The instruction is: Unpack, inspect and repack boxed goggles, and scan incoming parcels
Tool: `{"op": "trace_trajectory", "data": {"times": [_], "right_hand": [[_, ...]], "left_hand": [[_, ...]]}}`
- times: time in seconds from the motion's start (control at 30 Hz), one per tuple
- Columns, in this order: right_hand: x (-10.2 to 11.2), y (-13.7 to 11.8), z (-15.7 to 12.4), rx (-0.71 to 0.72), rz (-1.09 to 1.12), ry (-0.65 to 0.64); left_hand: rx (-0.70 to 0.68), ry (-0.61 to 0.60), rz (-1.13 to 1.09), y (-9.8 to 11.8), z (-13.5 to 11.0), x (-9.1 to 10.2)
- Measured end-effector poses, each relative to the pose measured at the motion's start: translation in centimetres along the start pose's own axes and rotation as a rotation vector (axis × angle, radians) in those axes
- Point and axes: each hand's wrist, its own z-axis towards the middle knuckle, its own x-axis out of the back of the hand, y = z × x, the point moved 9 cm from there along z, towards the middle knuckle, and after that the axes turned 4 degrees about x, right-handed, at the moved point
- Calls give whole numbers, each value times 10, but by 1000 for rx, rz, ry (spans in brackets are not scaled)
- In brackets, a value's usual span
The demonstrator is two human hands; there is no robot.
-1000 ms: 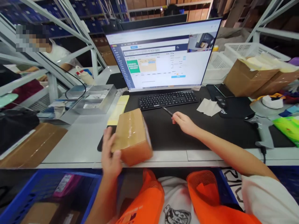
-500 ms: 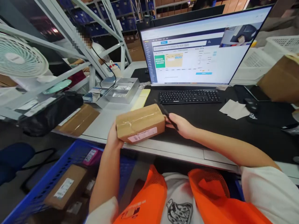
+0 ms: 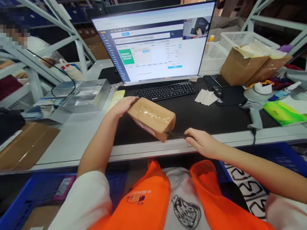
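A taped brown cardboard box point(image 3: 153, 113) is tilted above the black desk mat, a pale label partly visible on its near side. My left hand point(image 3: 127, 103) grips its left end, the fingertips hidden behind it. In my right hand point(image 3: 200, 140) is a slim black box cutter point(image 3: 177, 134), held closed in the fingers. Its tip meets the lower right edge of the box; whether it has gone into the cardboard I cannot tell.
Behind the box stand a keyboard point(image 3: 165, 90) and a monitor point(image 3: 155, 44). To the right lie paper slips point(image 3: 205, 97), a mouse point(image 3: 217, 92) and a handheld scanner point(image 3: 254, 115). A grey divided tray point(image 3: 87, 95) is at the left, with another carton point(image 3: 28, 145) near the edge.
The view has swung right. The box has been turned so its right end points toward me, and the box cutter now reaches that end. My left hand has shifted to its far left end.
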Motion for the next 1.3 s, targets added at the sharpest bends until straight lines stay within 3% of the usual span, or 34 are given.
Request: {"op": "trace_trajectory", "data": {"times": [0.07, 0.13, 0.23, 0.33, 0.47, 0.63, 0.8, 0.87, 1.0, 1.07, 1.17, 1.3], "right_hand": [[13, 5, -14, 14, -205, 36], [20, 6, -22, 53, -326, 66], [20, 2, -19, 151, -426, 82], [19, -1, -6, 226, -469, 88], [23, 3, 7, 278, -507, 102], [28, 6, 10, 290, -523, 158], [32, 12, 16, 304, -578, 141], [51, 36, 20, 231, -630, 169], [113, 109, 10, -133, -712, 391], [122, 129, -1, -218, -638, 444], [101, 118, -9, -133, -485, 425], [57, 59, -11, 136, -425, 337]], "left_hand": [[-15, 74, 62, 15, -27, 14], [-132, 162, 132, 41, -69, 17], [-453, 35, 325, 86, -138, -33], [-484, 73, 480, 95, -174, -78], [-412, 200, 484, 87, -178, -95], [-420, 217, 478, 86, -176, -94], [-518, 318, 423, 92, -182, -88], [-538, 333, 407, 92, -183, -88], [-534, 334, 415, 92, -183, -88], [-532, 326, 423, 93, -182, -86], [-509, 304, 425, 98, -179, -83], [-538, 316, 368, 110, -176, -79]]}}
